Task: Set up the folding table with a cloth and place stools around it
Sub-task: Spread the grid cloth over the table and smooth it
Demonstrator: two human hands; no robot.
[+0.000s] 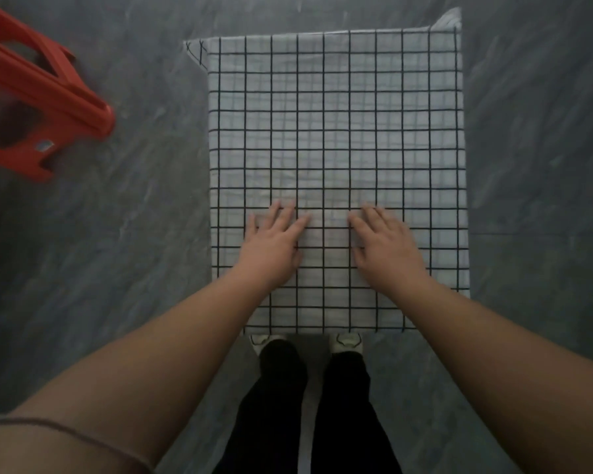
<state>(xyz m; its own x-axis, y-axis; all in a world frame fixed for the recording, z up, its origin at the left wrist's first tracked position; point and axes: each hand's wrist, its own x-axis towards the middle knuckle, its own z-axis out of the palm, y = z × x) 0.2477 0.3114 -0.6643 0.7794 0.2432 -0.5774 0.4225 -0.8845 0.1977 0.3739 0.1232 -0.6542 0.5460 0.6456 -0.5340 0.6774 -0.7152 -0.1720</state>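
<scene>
The left hand [274,241] and right hand [386,244] pressed flat, fingers spread, on the checked cloth [336,114] covering the table, seemingly smoothing it, and next the 1 red stool [42,107] tilted at far left would need setting alongside.

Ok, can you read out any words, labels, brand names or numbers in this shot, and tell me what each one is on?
Nothing in this view can be read as text.
Red plastic stool: a small pale sticker on its frame, too small and blurred to read.
Checked cloth: black grid lines only, no lettering.
White shoes: dark markings, not legible as words.
</scene>
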